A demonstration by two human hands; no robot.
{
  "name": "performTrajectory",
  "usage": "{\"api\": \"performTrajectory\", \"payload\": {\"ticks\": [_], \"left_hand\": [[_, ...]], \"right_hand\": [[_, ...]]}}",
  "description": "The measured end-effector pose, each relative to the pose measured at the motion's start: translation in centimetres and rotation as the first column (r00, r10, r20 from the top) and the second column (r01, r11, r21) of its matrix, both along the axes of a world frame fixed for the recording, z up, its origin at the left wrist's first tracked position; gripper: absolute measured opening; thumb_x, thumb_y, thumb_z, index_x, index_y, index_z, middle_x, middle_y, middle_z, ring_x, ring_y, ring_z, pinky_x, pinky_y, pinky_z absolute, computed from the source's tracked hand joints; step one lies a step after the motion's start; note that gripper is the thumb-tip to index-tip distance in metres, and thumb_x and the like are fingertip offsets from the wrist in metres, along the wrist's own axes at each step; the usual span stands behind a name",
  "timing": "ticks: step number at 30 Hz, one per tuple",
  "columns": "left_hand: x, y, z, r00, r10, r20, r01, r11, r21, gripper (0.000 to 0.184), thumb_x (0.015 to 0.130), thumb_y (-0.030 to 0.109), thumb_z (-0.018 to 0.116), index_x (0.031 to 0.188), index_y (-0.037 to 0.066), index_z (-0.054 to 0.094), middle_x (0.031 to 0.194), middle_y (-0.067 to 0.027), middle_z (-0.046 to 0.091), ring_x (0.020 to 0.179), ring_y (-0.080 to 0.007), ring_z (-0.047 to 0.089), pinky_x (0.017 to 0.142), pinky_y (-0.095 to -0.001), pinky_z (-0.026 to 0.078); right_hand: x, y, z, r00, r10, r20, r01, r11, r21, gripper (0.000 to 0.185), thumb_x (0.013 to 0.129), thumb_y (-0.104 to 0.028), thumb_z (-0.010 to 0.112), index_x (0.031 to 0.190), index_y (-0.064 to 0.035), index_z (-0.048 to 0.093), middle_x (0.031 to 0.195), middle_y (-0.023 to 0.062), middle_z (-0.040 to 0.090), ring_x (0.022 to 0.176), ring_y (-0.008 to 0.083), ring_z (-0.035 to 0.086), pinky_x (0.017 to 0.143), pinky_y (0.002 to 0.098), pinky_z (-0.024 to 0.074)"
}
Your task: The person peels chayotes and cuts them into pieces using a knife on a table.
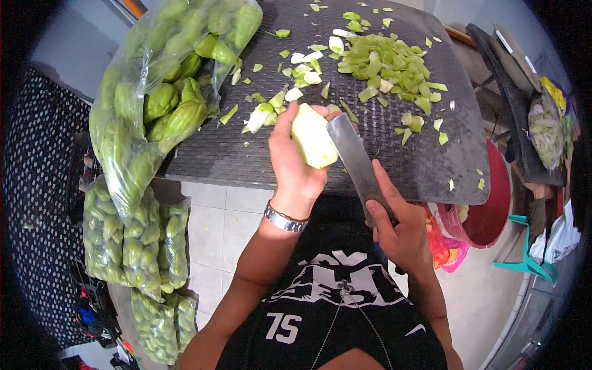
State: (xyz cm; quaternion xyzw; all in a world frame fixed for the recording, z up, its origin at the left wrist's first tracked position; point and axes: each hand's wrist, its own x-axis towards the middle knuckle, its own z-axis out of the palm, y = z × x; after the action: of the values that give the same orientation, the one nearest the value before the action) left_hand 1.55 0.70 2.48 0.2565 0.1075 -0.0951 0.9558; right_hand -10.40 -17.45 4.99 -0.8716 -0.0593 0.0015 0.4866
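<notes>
A peeled, pale green chayote [312,137] rests in my left hand [290,157], with the fingers wrapped round it. My right hand [398,225] grips a knife [354,157] with a broad grey blade. The blade's tip end is close beside the chayote's right side; whether it touches cannot be made out. Both hands are over the near edge of the dark woven-pattern table [246,163]. Beyond them lies a heap of green peelings [385,65], and a smaller scatter of peel pieces [305,74] lies just past my left hand.
A large clear plastic bag of unpeeled chayotes [179,105] stands on the table's left. More filled bags [139,240] sit below it on the left. A red tub [490,197] is under the table's right side, near a teal stool [527,262].
</notes>
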Motion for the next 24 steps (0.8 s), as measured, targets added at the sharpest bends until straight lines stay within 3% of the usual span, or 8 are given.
{"api": "performTrajectory", "payload": {"ticks": [7,11,14,19,22,24], "left_hand": [[-0.4,-0.7,0.7,0.997,-0.005,0.072,0.002,0.999,0.047,0.043,0.104,0.046,0.046,0.100,0.006,0.062,0.097,-0.0167,0.070,0.091,-0.0422,0.070,0.085,-0.0529,0.056],[-0.3,-0.9,0.8,0.996,-0.008,0.084,0.001,0.997,0.083,0.044,0.103,0.048,0.046,0.100,0.007,0.061,0.099,-0.0172,0.070,0.090,-0.0413,0.070,0.083,-0.0515,0.057],[-0.6,-1.1,1.1,0.998,0.001,0.062,-0.006,0.996,0.093,0.044,0.103,0.049,0.045,0.102,0.007,0.061,0.100,-0.0174,0.069,0.090,-0.0402,0.070,0.082,-0.0503,0.057],[-0.4,-0.9,1.2,0.999,0.004,0.052,-0.008,0.997,0.077,0.047,0.104,0.051,0.043,0.104,0.007,0.060,0.101,-0.0178,0.069,0.090,-0.0386,0.071,0.081,-0.0503,0.057],[-0.5,-1.3,1.0,0.997,0.026,0.078,-0.033,0.996,0.085,0.050,0.105,0.054,0.041,0.104,0.008,0.060,0.098,-0.0178,0.069,0.085,-0.0377,0.071,0.078,-0.0495,0.057],[-0.4,-1.3,0.9,0.996,0.028,0.087,-0.039,0.990,0.133,0.053,0.106,0.056,0.040,0.104,0.008,0.060,0.094,-0.0174,0.069,0.080,-0.0368,0.071,0.075,-0.0484,0.058]], "right_hand": [[-0.3,0.2,0.4,0.998,-0.016,-0.065,0.017,1.000,0.014,0.057,0.097,-0.005,0.064,0.152,-0.0086,0.050,0.111,0.0254,0.073,0.094,0.0317,0.077,0.080,0.0363,0.0571],[-0.4,0.1,-0.4,1.000,-0.002,0.007,0.002,1.000,-0.008,0.057,0.097,-0.005,0.064,0.152,-0.0095,0.050,0.109,0.0251,0.074,0.092,0.0296,0.077,0.079,0.0355,0.0567],[-0.2,0.5,0.6,0.995,0.006,-0.099,-0.009,0.999,-0.034,0.058,0.096,-0.005,0.065,0.152,-0.0094,0.050,0.110,0.0258,0.073,0.095,0.0322,0.077,0.080,0.0358,0.0566],[-0.4,0.4,-2.1,0.997,0.050,-0.065,-0.043,0.994,0.098,0.061,0.098,-0.002,0.060,0.156,-0.0115,0.046,0.074,0.0025,0.066,0.056,0.0068,0.056,0.053,0.0257,0.0475],[0.0,0.0,-1.8,0.982,0.063,-0.176,-0.032,0.985,0.171,0.061,0.098,-0.004,0.062,0.157,-0.0132,0.046,0.079,0.0062,0.069,0.059,0.0088,0.060,0.055,0.0270,0.0497],[0.5,-0.3,-0.3,0.935,0.071,-0.348,-0.002,0.981,0.196,0.062,0.097,-0.009,0.066,0.156,-0.0157,0.047,0.085,0.0146,0.074,0.063,0.0129,0.068,0.060,0.0316,0.0546]]}}
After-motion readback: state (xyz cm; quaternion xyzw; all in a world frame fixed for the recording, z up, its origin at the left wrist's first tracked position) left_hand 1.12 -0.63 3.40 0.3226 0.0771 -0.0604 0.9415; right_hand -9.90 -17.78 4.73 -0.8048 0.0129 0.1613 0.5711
